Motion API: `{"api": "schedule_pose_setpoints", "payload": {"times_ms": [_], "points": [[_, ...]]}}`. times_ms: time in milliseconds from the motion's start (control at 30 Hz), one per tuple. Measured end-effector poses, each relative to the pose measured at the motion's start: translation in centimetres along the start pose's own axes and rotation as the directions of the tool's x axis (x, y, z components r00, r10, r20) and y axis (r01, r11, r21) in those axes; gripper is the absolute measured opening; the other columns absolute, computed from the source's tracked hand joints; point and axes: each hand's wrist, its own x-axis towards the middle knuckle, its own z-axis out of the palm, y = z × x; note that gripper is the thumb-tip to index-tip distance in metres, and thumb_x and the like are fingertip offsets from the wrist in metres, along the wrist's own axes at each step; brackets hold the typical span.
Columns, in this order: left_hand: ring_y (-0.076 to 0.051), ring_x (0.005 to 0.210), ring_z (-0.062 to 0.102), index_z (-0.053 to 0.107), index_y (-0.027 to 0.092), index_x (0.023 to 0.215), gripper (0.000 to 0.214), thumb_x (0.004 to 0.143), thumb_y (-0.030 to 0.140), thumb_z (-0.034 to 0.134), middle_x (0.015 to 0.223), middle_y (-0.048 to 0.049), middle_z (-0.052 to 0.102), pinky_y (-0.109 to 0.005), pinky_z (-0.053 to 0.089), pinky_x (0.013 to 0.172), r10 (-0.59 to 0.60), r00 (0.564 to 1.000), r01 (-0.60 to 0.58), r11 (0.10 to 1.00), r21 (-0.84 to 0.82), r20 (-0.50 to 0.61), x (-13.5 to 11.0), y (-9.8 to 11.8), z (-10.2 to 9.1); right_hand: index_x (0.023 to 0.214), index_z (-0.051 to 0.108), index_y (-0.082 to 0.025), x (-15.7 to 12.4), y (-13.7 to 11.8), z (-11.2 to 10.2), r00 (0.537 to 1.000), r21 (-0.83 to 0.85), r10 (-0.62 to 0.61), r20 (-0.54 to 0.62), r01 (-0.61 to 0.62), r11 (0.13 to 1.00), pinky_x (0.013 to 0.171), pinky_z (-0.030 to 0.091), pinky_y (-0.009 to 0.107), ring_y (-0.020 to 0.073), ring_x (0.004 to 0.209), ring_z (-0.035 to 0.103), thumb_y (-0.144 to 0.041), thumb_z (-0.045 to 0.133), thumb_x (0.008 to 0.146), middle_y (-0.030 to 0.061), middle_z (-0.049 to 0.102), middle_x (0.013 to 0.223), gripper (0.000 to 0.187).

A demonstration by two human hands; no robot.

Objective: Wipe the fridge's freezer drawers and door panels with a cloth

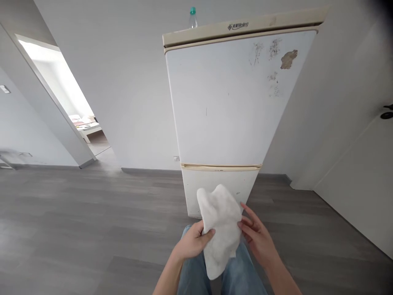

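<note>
A white cloth [222, 225] held above a seated or crouching person's legs [244, 274]; clock directions are taken from the cloth, with twelve at the top of the view. The left hand [192, 241], at eight o'clock, grips the cloth's left edge, thumb on the near face and the other fingers mostly hidden behind it. The right hand [258, 241], near four o'clock, has its fingers loosely curled at the right edge; whether they pinch the fabric or merely touch it cannot be told. The refrigerator [227, 106] stands at twelve o'clock, its lower door partly covered by the cloth in this view. Possible faults: the lower end hangs unsupported, so a slack left grip could let the cloth slide down between the legs to the floor [123, 229]; the light touch on the right could let that edge fold over or bunch; a hard knock to the refrigerator could topple the bottle [193, 18] on its top, between eleven and twelve o'clock. Count: one cloth, two hands, two legs, one refrigerator with two doors, one bottle with a green cap, one bare brown patch [289, 59] at one o'clock, one wall socket [176, 158] between ten and eleven, one doorway [61, 82] at ten
</note>
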Motion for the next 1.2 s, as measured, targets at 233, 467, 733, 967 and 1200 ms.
{"api": "schedule_pose_setpoints", "payload": {"times_ms": [233, 467, 733, 967, 1200], "points": [[-0.019, 0.095, 0.062, 0.073, 0.021, 0.074, 0.022, 0.08, 0.021, 0.052, 0.106, -0.0058, 0.072, -0.03, 0.047, 0.084, 0.135, 0.986, -0.139, 0.99, -0.032, -0.102, 0.8, 1.2, -0.7, 0.06, 0.068, -0.021, 1.5, 0.2, 0.4, 0.965, -0.152, -0.263, 0.009, 0.261, 0.953, 0.065, 0.049, 0.031, 0.0266, 0.09, 0.062, -0.046, 0.078, 0.057, 0.0116, 0.068, 0.104, 0.028], [-0.009, 0.067, 0.051, 0.057, 0.025, 0.091, 0.012, 0.084, 0.033, 0.052, 0.086, 0.0016, 0.066, -0.021, 0.037, 0.061, -0.038, 0.98, -0.023, 0.953, -0.303, -0.195, 0.4, -1.0, -0.7, 0.064, 0.067, -0.023, 0.8, -0.3, 1.3, 0.921, -0.306, -0.388, 0.043, 0.382, 0.872, 0.072, 0.042, 0.029, 0.0244, 0.103, 0.056, -0.028, 0.06, 0.075, 0.004, 0.066, 0.111, 0.014], [-0.021, 0.089, 0.064, 0.061, 0.018, 0.112, 0.047, 0.083, 0.052, 0.047, 0.104, -0.0097, 0.072, -0.03, 0.044, 0.074, -0.166, 0.981, 0.034, 0.663, -0.748, -0.103, 1.6, -3.0, 0.2, 0.056, 0.063, -0.021, 0.3, -2.7, 1.9, 0.961, -0.019, -0.271, 0.055, 0.272, 0.962, 0.073, 0.045, 0.03, 0.0254, 0.103, 0.057, -0.033, 0.074, 0.066, 0.0031, 0.064, 0.114, 0.019], [-0.032, 0.12, 0.054, 0.054, 0.011, 0.125, 0.061, 0.081, 0.053, 0.05, 0.123, -0.0167, 0.065, -0.044, 0.038, 0.104, -0.091, 0.994, 0.104, 0.536, -0.838, 0.065, 2.1, -5.7, 4.0, 0.06, 0.065, -0.021, 0.4, -1.9, 2.3, 0.959, -0.042, -0.274, -0.068, 0.271, 0.962, 0.072, 0.043, 0.029, 0.0252, 0.103, 0.056, -0.035, 0.074, 0.065, 0.0036, 0.065, 0.111, 0.017], [-0.029, 0.11, 0.063, 0.063, 0.014, 0.113, 0.045, 0.073, 0.034, 0.068, 0.113, -0.0142, 0.071, -0.043, 0.041, 0.105, -0.204, 0.972, 0.045, 0.649, -0.76, -0.117, 2.7, -6.4, 6.1, 0.066, 0.066, -0.023, 1.1, -1.1, 2.4, 0.955, -0.078, -0.248, -0.16, 0.239, 0.968, 0.07, 0.045, 0.027, 0.0245, 0.108, 0.054, -0.032, 0.068, 0.067, 0.0018, 0.064, 0.116, 0.01]]}}
